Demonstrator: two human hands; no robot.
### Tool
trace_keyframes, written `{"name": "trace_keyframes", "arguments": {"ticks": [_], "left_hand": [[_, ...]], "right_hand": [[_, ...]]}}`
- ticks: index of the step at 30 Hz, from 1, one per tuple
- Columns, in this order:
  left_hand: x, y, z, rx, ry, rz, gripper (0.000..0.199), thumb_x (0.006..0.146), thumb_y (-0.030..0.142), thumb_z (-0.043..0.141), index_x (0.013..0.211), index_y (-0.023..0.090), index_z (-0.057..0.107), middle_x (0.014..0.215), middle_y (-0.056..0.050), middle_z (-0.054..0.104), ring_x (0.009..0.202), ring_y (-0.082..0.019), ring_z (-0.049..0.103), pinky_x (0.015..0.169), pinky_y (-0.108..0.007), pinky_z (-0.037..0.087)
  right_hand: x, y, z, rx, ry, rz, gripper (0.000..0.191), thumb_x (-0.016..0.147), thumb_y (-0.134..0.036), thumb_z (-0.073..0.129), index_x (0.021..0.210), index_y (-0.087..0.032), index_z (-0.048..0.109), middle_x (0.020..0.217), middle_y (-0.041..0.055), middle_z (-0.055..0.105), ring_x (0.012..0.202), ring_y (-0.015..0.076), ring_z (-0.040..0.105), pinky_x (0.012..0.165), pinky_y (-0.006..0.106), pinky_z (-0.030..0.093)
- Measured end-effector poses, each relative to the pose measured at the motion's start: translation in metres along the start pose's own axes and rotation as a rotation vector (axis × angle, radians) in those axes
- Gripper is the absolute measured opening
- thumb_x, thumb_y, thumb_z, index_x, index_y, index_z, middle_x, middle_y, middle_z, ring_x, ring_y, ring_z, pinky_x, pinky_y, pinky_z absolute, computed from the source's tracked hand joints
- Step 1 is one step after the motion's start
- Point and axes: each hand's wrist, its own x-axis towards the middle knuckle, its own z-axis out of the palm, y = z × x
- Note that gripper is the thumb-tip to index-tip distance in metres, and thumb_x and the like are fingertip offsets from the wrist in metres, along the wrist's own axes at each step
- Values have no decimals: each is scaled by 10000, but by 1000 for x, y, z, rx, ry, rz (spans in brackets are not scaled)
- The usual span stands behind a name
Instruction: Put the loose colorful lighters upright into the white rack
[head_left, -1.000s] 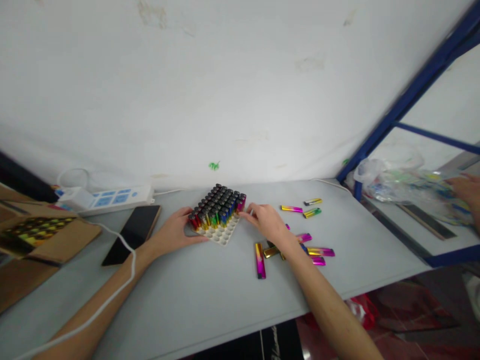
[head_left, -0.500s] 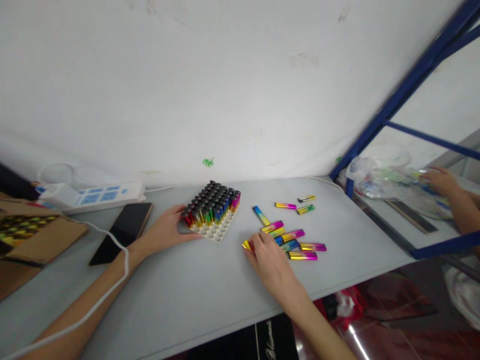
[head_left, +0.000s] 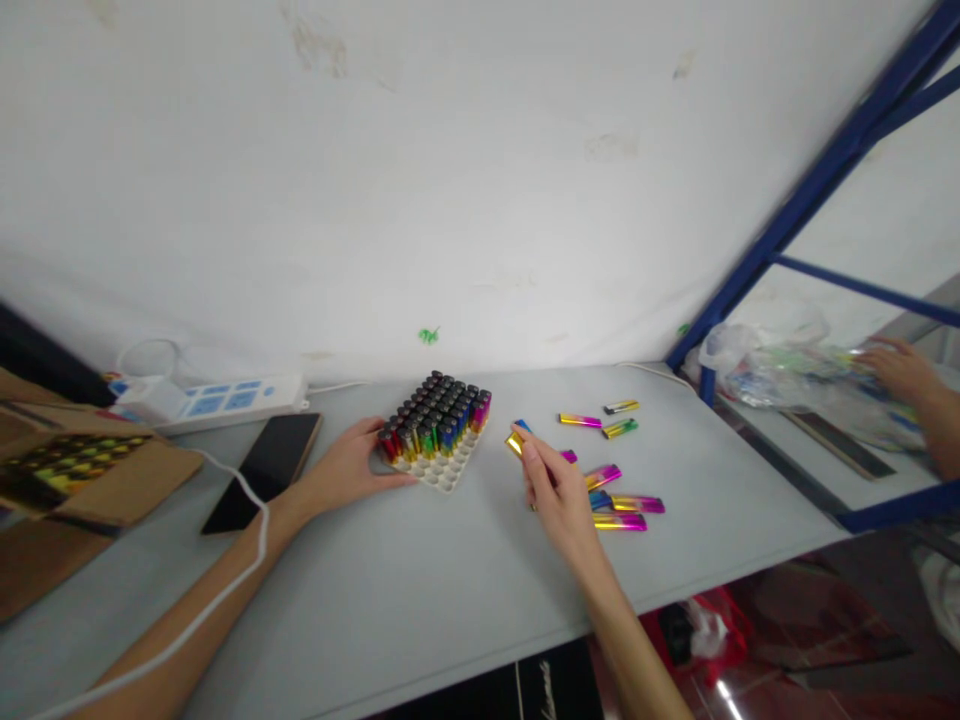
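My left hand (head_left: 352,465) grips the left side of a white tray (head_left: 442,476) with round holes, thumb along its front edge. Shiny lighters (head_left: 435,415) in several colours stand upright in its back rows, dark ends up; the holes nearest me hold nothing. My right hand (head_left: 555,490) is closed in a pinch on a gold lighter (head_left: 514,443), lifted just right of the tray. Behind and beside that hand, more loose lighters (head_left: 621,522) lie flat on the grey table, partly hidden by my fingers.
At left are an open cardboard box (head_left: 161,480) of similar items, a phone (head_left: 262,470) and a power strip (head_left: 240,395). A white cable (head_left: 264,530) crosses over my left forearm. Beyond the blue metal frame (head_left: 739,290), another person's hand (head_left: 900,370) touches plastic bags (head_left: 787,370).
My right hand has lifted the gold lighter off the pile and turned it up towards the tray. My left hand keeps its hold on the tray. The view has shifted slightly.
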Motion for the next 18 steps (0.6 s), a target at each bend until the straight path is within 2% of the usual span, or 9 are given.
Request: {"name": "trace_keyframes", "arguments": {"ticks": [2,4,8,10,12,15,18], "left_hand": [[0,-1,0,0,5,-2,667,659,772,864,1032,221,816,1237,-187,807,1181,-435,745,1118,-547,598],[1,-2,0,3,3,7,674,666,780,857,1038,219,824,1237,-187,810,1188,-437,746,1121,-531,598],[1,-4,0,8,-1,31,655,677,774,855,1037,227,824,1244,-173,813,1192,-424,747,1126,-515,598],[1,-4,0,9,0,23,664,673,776,861,1032,219,817,1248,-178,808,1193,-424,746,1133,-525,594],[0,-4,0,10,-4,9,672,678,780,860,1022,204,813,1238,-185,805,1185,-426,747,1132,-529,594],[-1,-2,-1,13,-6,7,668,695,774,855,1031,198,810,1239,-182,806,1189,-423,742,1129,-536,593],[-1,-1,-1,-6,-4,14,649,692,761,862,1032,210,814,1244,-185,806,1184,-430,743,1121,-563,595]], "right_hand": [[10,-6,-3,13,-43,-14,538,1080,-627,572,1397,-232,755,824,20,627,614,161,477,545,295,379],[20,-12,-5,11,-27,-48,495,1031,-605,667,1339,-227,753,754,-23,572,616,150,444,559,281,355],[42,-17,-4,18,38,-76,453,887,-648,824,958,-207,751,692,-33,553,633,147,443,573,282,348],[52,-18,-1,28,-18,-74,521,896,-718,783,825,-207,707,693,-13,567,649,155,476,582,288,381],[61,-20,2,39,-86,-94,587,940,-779,694,772,-219,651,700,-2,573,674,165,520,615,293,437],[73,-24,9,132,-244,-80,633,954,-857,604,833,-236,606,787,8,630,697,169,597,658,306,532],[80,-24,20,208,-368,-24,644,924,-902,598,900,-260,557,716,-50,552,575,140,513,552,285,494]]}}
